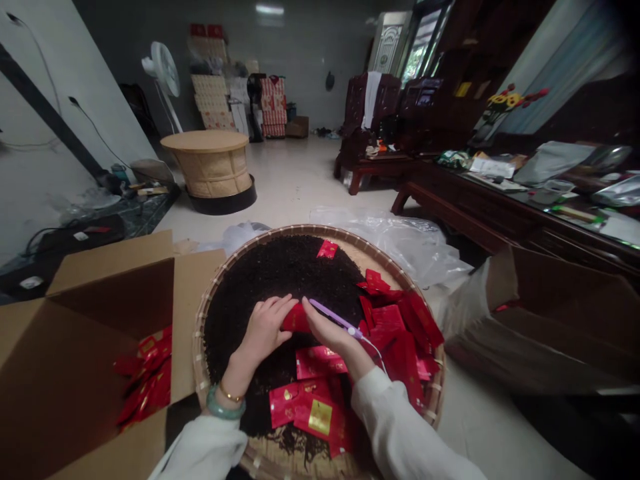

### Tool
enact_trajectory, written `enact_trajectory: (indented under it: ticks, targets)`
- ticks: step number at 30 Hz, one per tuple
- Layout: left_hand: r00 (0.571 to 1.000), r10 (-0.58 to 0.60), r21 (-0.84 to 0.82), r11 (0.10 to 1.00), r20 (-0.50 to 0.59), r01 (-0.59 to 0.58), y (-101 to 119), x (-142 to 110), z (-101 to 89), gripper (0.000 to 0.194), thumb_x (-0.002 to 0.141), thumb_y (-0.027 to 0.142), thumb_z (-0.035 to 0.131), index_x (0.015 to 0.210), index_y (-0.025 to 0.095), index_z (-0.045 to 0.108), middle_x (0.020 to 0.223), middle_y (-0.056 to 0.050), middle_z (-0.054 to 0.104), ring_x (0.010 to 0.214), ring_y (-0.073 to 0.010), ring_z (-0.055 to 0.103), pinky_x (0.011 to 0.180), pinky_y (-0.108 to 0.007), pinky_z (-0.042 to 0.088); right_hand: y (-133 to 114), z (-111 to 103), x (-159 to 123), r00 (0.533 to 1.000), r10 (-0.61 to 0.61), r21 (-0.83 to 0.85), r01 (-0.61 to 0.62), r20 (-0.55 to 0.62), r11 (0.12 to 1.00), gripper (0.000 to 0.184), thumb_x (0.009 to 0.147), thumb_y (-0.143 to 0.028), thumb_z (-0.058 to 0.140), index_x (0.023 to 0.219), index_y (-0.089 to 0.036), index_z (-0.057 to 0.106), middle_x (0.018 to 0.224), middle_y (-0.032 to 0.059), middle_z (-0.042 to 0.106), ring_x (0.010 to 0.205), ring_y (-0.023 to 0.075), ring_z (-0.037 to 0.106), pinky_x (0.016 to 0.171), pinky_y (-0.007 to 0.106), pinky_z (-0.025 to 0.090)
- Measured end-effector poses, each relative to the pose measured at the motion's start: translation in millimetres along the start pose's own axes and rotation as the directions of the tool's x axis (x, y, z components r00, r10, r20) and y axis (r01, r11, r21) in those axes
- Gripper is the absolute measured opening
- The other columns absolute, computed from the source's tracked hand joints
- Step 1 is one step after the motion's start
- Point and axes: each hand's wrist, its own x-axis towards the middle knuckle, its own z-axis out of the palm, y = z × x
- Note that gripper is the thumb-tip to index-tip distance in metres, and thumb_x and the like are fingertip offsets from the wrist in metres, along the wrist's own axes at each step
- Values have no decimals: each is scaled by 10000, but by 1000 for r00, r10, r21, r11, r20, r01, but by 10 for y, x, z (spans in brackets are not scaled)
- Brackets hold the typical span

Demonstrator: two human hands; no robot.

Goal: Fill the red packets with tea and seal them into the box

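A red packet (296,319) is between my two hands, above a round woven tray (199,347) heaped with dark, dry tea-like leaves (280,267). My left hand (269,325) closes on the packet from the left, with its fingers bent over the top. My right hand (327,333) is on the other side, around a slim purple flat iron (333,315) with a white cord; most of that hand's fingers are hidden. Flat red packets (320,361) lie on the leaves just below my hands. More red packets (400,327) are piled at the tray's right side.
An open cardboard box (197,320) with red packets inside stands left of the tray; another open box (500,327) stands right. Clear plastic sheeting (395,243) lies behind the tray. Farther back are a round woven stand (210,163), a fan (165,70) and a dark wooden table (480,213).
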Motion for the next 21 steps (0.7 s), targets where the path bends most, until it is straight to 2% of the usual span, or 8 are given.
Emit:
enact_trajectory:
  ticks: [5,9,11,12,14,16,18,21]
  targets:
    - [993,-87,-51,995,-80,83,-113,-58,80,621,655,118,703,1248,215,547,1300,-85,584,1153,-289,529,919,-434,459,-96,18,68,998,61,-3,-60,33,998,690,795,-732,405,1071,-157,669,1066,101,694,1086,236,598,1062,449,324]
    - [974,-166,-130,981,-157,147,-178,-65,66,590,657,123,683,1228,202,560,1256,-82,613,1121,-261,559,965,-401,463,-88,-103,-58,994,24,28,-21,-110,999,708,815,-740,323,1117,-172,619,1088,129,676,1055,244,618,966,451,415]
    - [961,-217,-153,970,-173,191,-200,-65,57,572,662,136,676,1218,216,567,1239,-74,625,1105,-259,572,959,-397,472,27,-149,-179,979,-9,-99,-12,-206,995,653,831,-703,344,1116,-176,604,1084,135,665,1021,252,628,898,451,465]
    - [955,-238,-163,964,-177,210,-207,-66,54,564,665,142,673,1213,227,570,1233,-66,628,1100,-258,577,953,-396,477,112,-155,-243,979,-25,-236,-24,-204,971,599,832,-664,403,1109,-174,606,1090,136,658,1023,257,622,897,453,467]
    - [946,-266,-185,955,-187,232,-215,-68,54,551,671,158,672,1206,240,574,1226,-56,633,1096,-252,582,947,-389,482,302,-129,-354,987,-93,-586,-4,-135,811,501,810,-533,552,1147,-166,602,1192,155,609,1142,282,548,992,468,396]
    - [937,-285,-209,947,-201,243,-221,-71,58,537,677,180,677,1202,237,577,1221,-56,636,1098,-247,582,948,-386,482,463,-58,-399,992,-69,-812,-43,-101,582,616,754,-404,666,1295,-156,509,1353,203,482,1275,339,415,1031,504,338]
    - [928,-305,-234,938,-214,254,-229,-74,64,524,683,200,679,1197,234,581,1212,-60,640,1095,-246,587,948,-387,481,540,39,-358,991,-35,-915,-107,-131,389,825,685,-360,746,1401,-171,383,1428,230,381,1316,394,338,1016,552,325]
    - [919,-326,-260,928,-221,266,-251,-78,73,504,694,216,677,1190,228,585,1201,-66,645,1086,-243,593,948,-382,480,497,187,-206,983,-19,-960,-172,-181,221,1042,580,-374,830,1449,-183,288,1458,262,310,1288,445,345,977,583,338]
